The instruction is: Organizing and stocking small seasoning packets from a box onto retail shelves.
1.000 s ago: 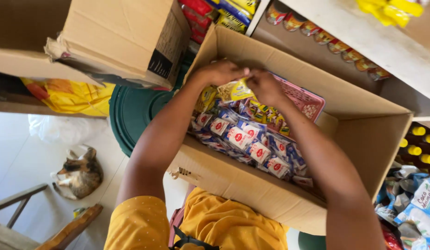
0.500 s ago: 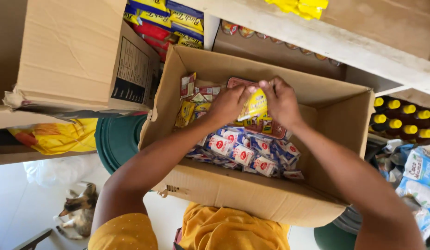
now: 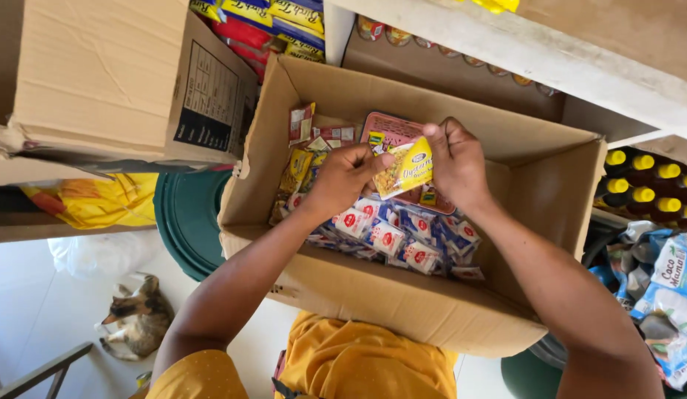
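Yellow sachet (image 3: 407,167): pinched between left hand (image 3: 345,177) and right hand (image 3: 456,164), lifted above open cardboard box (image 3: 402,310). Below: rows of red-white-blue packets (image 3: 391,238); pink pack (image 3: 388,127) behind, possibly also gripped. Step: drawing stock out. Next: clear lift, firm pinch.

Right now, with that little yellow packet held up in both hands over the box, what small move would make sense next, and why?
Probably lift the yellow packet clear of the open cardboard box. Both the left hand and right hand pinch its ends, and it already sits above the rows of small blue and white sachets, free of them.
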